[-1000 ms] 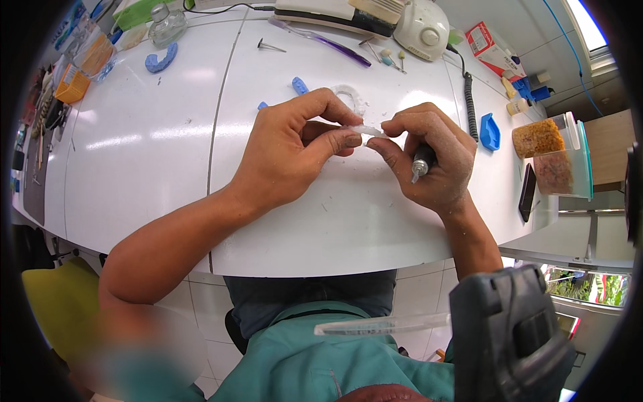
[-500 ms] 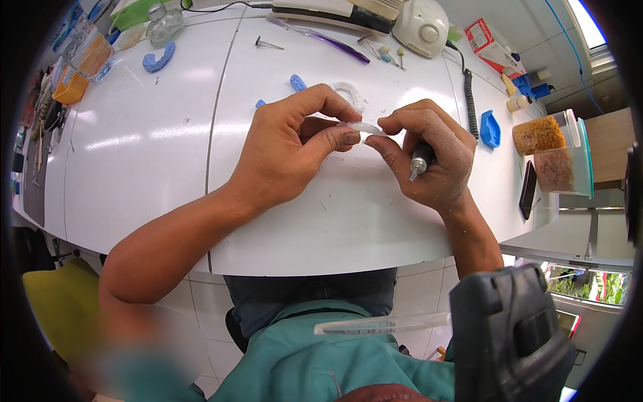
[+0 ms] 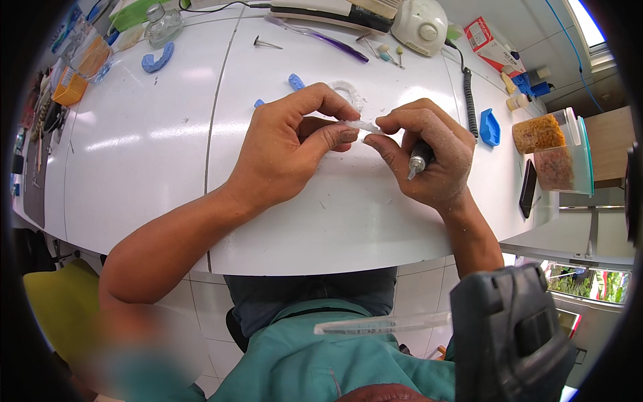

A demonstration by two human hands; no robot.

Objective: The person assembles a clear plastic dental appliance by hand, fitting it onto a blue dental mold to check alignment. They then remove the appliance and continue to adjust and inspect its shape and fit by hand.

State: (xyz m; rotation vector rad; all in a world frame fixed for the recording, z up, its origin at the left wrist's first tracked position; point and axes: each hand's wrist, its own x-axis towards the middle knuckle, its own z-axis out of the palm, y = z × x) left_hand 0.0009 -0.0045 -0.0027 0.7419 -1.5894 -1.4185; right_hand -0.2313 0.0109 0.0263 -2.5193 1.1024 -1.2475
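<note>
Between my two hands, above the white table (image 3: 301, 234), is a thin see-through dental aligner (image 3: 364, 125). My left hand (image 3: 278, 151) is closed, pinching its left end between thumb and fingers. The thumb and forefinger of my right hand (image 3: 442, 151) meet around its right end. Tucked in the right hand's curled fingers is a dark rotary handpiece (image 3: 420, 159), its metal tip pointing down toward me. White dust covers the right fingers. Just beyond the hands lies a whitish, see-through arch-shaped piece (image 3: 351, 90). Blue pieces (image 3: 295, 82) are partly hidden behind my left hand.
A blue arch-shaped mould (image 3: 158, 59) and a glass bottle (image 3: 163, 25) stand far left. A purple-handled brush (image 3: 328, 41) lies near a white control box (image 3: 420, 28) with a coiled cord (image 3: 470, 104). Rightward are a blue tray (image 3: 490, 127), a phone (image 3: 528, 189) and plastic tubs (image 3: 556, 151).
Both hands keep nearly the same pose and place. The aligner has turned very slightly between the fingertips.
</note>
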